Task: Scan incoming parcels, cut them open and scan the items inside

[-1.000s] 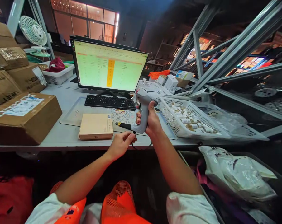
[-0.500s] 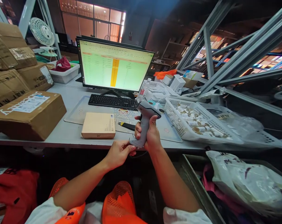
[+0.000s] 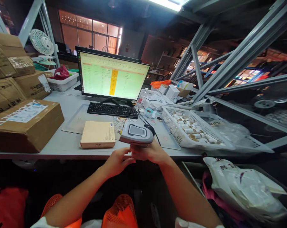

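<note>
Head view, only one here. Person at the desk (image 3: 68,144), both bare hands out front, just past the near edge. Scanner (image 3: 137,131), grey, sits up in the right hand (image 3: 154,152), top face showing, held right of the small carton (image 3: 98,134) and in front of the keyboard (image 3: 112,110). Right hand is wrapped around the scanner low down; handle mostly hidden by the fingers. Left hand (image 3: 118,161) comes in from the side, thumb and forefinger parted, tips close under the scanner; can't tell if it touches or pinches anything there.

Step in hand, my read: two-handed handling of the scanner. To do it well: let the right hand carry the weight with a full wrap, left fingers only steadying lightly from below. Hold it level, clear of the carton's corner. Mind the black cable (image 3: 145,119) on the mat (image 3: 73,122) behind; slack is better than a snag. A rushed swing right could clip the white basket (image 3: 172,129) of small packed pieces.

Monitor (image 3: 95,72) lit with a table, behind the keyboard. Blue tape roll (image 3: 149,112) beyond the scanner. Big carton (image 3: 26,126) far left, well apart from both hands.
</note>
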Demonstrator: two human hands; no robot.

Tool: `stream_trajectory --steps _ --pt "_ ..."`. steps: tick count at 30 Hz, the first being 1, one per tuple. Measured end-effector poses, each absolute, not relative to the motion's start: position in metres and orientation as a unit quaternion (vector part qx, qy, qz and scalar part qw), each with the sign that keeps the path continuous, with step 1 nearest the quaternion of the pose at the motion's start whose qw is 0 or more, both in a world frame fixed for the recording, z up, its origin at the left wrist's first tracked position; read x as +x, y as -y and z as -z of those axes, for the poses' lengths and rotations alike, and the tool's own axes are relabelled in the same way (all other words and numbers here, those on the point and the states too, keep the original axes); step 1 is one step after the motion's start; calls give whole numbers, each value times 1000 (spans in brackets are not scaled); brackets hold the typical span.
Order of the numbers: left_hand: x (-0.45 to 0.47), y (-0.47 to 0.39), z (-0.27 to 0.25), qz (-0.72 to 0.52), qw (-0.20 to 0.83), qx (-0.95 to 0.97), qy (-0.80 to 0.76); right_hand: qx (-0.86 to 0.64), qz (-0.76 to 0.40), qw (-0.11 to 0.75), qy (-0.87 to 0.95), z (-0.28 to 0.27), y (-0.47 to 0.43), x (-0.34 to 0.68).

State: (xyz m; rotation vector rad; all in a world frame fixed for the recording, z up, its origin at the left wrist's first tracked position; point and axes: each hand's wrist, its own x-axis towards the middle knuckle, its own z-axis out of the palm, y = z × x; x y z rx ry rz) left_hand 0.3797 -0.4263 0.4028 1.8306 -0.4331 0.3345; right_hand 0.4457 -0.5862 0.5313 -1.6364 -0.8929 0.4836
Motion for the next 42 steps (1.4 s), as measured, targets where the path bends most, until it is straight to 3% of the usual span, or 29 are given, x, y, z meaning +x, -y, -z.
stream_trajectory --steps 6,9,12,17,20,32,42 --pt "337 344 -430 -319 413 826 215 -876 -152 315 333 -559 592 509" --pt "335 287 -435 -417 347 833 114 -930 -92 189 301 -565 584 542" --pt "350 240 -419 -405 334 851 2 -938 -78 134 311 -566 568 563" --pt "371 209 -374 -255 465 845 -67 -933 -135 113 314 -566 546 573" --pt "372 209 -365 -210 489 844 -69 -933 -150 101 311 -564 540 573" --pt "369 208 -370 -189 512 835 -72 -932 -158 75 317 -566 526 573" --pt "369 209 -366 -192 512 835 -63 -928 -199 137 284 -552 546 578"
